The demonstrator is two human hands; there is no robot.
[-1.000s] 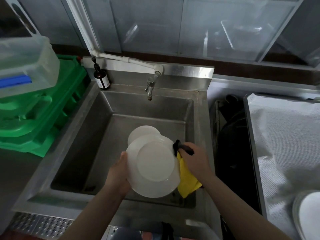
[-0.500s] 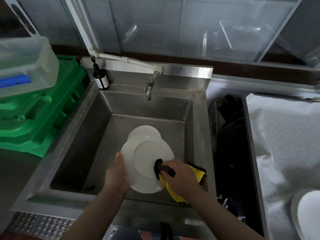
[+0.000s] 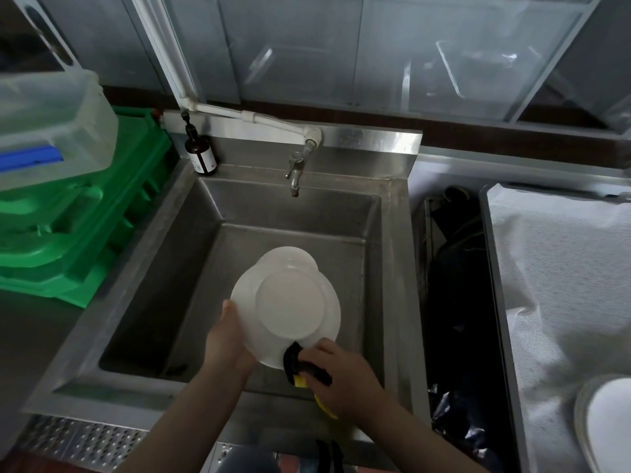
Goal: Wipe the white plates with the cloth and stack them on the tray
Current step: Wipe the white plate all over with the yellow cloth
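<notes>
Over the steel sink (image 3: 177,254) my left hand (image 3: 229,339) grips the left rim of a white plate (image 3: 288,303), which is tilted toward me. My right hand (image 3: 343,375) holds a yellow cloth with black edging (image 3: 300,370) bunched against the plate's lower rim. A second white plate (image 3: 290,257) lies in the sink behind it, mostly hidden. At the bottom right, a white plate (image 3: 609,421) rests on the tray (image 3: 495,302), which is lined with white cloth.
A tap (image 3: 295,172) juts over the sink's back wall, with a brown pump bottle (image 3: 199,151) at the back left corner. Green crates (image 3: 78,227) and a clear tub (image 3: 51,128) are stacked on the left. A dark gap (image 3: 457,302) lies between sink and tray.
My right hand has moved the cloth from the plate's right edge across its face down to the lower rim. The plate has turned slightly in my left hand.
</notes>
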